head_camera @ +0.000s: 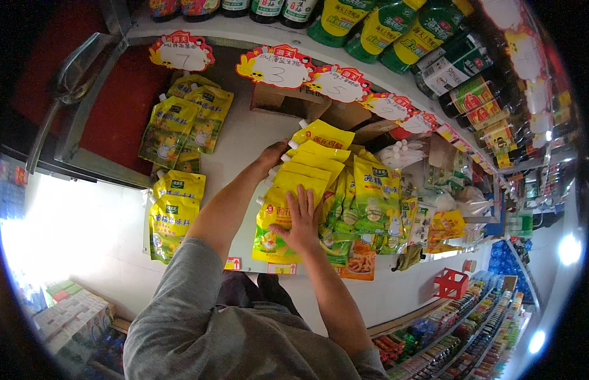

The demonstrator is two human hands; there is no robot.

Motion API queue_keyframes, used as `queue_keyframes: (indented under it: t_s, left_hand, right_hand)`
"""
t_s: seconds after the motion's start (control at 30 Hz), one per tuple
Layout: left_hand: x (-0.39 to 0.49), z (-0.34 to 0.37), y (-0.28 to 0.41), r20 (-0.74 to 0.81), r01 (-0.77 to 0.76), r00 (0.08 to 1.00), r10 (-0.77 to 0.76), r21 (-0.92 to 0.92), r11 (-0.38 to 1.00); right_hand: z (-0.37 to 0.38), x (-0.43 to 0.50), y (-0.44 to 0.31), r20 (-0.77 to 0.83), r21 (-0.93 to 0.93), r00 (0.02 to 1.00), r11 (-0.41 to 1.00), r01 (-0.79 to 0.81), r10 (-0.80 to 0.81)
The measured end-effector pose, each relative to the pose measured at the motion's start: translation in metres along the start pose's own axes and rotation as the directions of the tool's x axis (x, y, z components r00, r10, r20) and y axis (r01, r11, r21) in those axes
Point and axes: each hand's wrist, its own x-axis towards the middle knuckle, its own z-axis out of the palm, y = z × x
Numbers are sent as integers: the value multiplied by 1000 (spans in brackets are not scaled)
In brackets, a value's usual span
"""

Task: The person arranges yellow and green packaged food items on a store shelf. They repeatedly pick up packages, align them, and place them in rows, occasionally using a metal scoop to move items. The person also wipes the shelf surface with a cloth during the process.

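Note:
Several yellow seasoning pouches (285, 204) with white spouts lie overlapped in a row on a white shelf (232, 166). My right hand (301, 221) rests flat on the front pouch, its fingers apart. At the far end of the row, my left hand (274, 154) touches the spout side of the rear pouches; its fingers are partly hidden, so its grip is unclear. Right beside the row stand yellow-green seasoning bags (375, 199). To the left are two groups of yellow pouches, one farther back (168, 130) and one near the front edge (173, 223).
An upper shelf (294, 42) with sauce bottles (382, 33) and hanging price tags (275, 66) spans above my hands. Open cardboard boxes (289, 104) stand behind the pouches. A metal scoop (71, 80) is at the left. Low at the right are stocked shelves (446, 327) and a red basket (451, 283).

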Motion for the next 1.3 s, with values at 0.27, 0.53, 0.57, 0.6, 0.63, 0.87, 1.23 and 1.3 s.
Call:
queue_keyframes:
  t_s: [0.27, 0.53, 0.57, 0.6, 0.63, 0.87, 1.23, 1.3]
  left_hand:
    - [-68, -19, -68, -187, -321, 932, 311, -23, 947]
    - [-138, 43, -117, -207, -165, 965, 160, -4, 986]
    - [-138, 43, -113, -200, -198, 960, 195, 6, 980]
    - [-140, 40, -110, -184, -264, 948, 260, 4, 964]
    - [-145, 34, -108, -234, -328, 909, 345, 108, 939]
    - [-248, -85, -104, -388, -242, 336, 858, 845, 477]
    - [-268, -231, -110, -615, 40, 735, 284, 457, 888]
    - [-265, -233, -109, -559, -3, 794, 240, 390, 921]
  right_hand:
    - [23, -32, 7, -224, 154, 973, 988, -23, 58]
    - [28, -38, 16, -124, 53, 992, 998, -25, 32]
    - [26, -39, 14, -106, 39, 994, 999, -21, 25]
    - [23, -38, 9, -95, 28, 995, 1000, -11, 14]
    - [20, -38, 4, -86, 16, 996, 999, -30, 31]
    - [23, -34, -66, -221, 345, 973, 928, 139, -63]
    - [154, 64, -183, 441, 883, 894, 141, -448, 82]
    - [146, 69, -179, 543, 839, 837, 9, -545, 61]
